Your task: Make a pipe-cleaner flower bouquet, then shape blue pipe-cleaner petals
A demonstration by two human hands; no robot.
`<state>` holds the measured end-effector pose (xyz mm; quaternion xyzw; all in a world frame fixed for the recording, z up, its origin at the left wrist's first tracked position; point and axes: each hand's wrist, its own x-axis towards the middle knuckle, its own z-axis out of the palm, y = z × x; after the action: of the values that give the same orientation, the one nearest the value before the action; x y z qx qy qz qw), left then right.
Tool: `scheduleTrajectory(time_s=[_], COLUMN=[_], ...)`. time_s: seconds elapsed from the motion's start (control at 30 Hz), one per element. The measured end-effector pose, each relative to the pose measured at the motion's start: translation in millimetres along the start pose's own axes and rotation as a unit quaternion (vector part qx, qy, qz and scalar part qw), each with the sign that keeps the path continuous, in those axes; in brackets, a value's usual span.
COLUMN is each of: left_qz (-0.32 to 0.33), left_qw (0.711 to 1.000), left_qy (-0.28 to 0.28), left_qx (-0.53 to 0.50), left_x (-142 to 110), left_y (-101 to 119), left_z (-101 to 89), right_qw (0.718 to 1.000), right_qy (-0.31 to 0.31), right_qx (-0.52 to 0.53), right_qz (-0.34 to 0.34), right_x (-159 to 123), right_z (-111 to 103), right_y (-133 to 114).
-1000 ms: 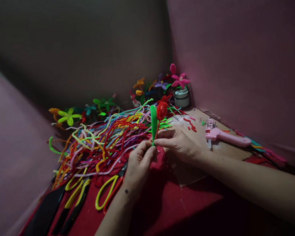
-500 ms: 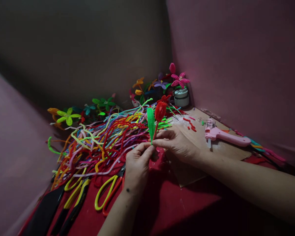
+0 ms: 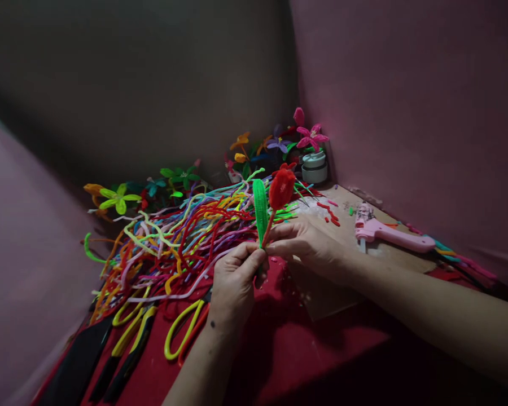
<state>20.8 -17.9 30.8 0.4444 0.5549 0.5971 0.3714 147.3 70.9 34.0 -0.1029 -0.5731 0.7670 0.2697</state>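
My left hand pinches the lower end of a green pipe-cleaner leaf, which stands upright above the fingertips. Close beside it on the right rises a red pipe-cleaner tulip on a thin reddish stem. The thumb and fingers of my right hand are closed around the lower part of that stem. Leaf and stem come together between my two hands. My fingers hide the exact spot where they meet.
Behind my hands lies a heap of loose pipe cleaners. Scissors and pliers lie at the left. A pink glue gun rests on a board at the right. Finished pink flowers stand at the back by a small container.
The red tulip has shifted slightly right and up and leans a little more away from the green leaf. My left hand has moved slightly left. Both hands keep their grip.
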Motion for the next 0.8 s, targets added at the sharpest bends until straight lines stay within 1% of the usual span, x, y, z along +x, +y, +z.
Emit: scheduleTrajectory(time_s=[0.07, 0.13, 0.23, 0.33, 0.4, 0.5, 0.57, 0.63, 0.73, 0.8], left_qz=[-0.008, -0.015, -0.028, -0.043, -0.063, -0.111, -0.124, -0.102, -0.054, -0.052], left_qw=[1.0, 0.999, 0.996, 0.996, 0.996, 0.99, 0.988, 0.991, 0.996, 0.994], left_qy=[-0.014, -0.025, -0.024, -0.017, -0.029, -0.053, -0.054, -0.047, -0.045, -0.058], left_qx=[-0.016, -0.043, -0.076, -0.072, -0.064, -0.07, -0.074, -0.069, -0.061, -0.076], left_x=[0.1, 0.6, 1.6, 2.8, 3.8, 5.5, 6.2, 6.4, 5.4, 4.2], left_y=[-0.4, -1.0, -0.7, 1.4, 2.9, 3.8, 3.6, 3.2, 3.0, 2.7], left_z=[-0.8, -1.4, -1.7, -2.5, -3.6, -5.1, -5.1, -4.5, -4.2, -5.0], right_qw=[1.0, 1.0, 0.999, 0.999, 0.998, 0.998, 0.997, 0.996, 0.997, 0.998], right_qy=[0.007, 0.0, -0.002, -0.007, -0.011, 0.016, 0.037, 0.042, 0.02, 0.0], right_qx=[0.016, 0.01, 0.014, 0.02, 0.02, 0.032, 0.048, 0.061, 0.054, 0.045], right_qz=[0.004, -0.004, -0.028, -0.048, -0.054, -0.061, -0.057, -0.054, -0.057, -0.049], right_x=[0.5, 1.8, 3.6, 3.7, 3.1, 2.8, 3.3, 4.3, 4.8, 4.1], right_z=[-1.0, -2.8, -5.2, -6.3, -6.6, -7.0, -7.2, -7.2, -6.4, -5.7], right_y=[-0.3, 0.4, 2.0, 4.8, 7.3, 11.2, 13.2, 14.2, 13.7, 12.5])
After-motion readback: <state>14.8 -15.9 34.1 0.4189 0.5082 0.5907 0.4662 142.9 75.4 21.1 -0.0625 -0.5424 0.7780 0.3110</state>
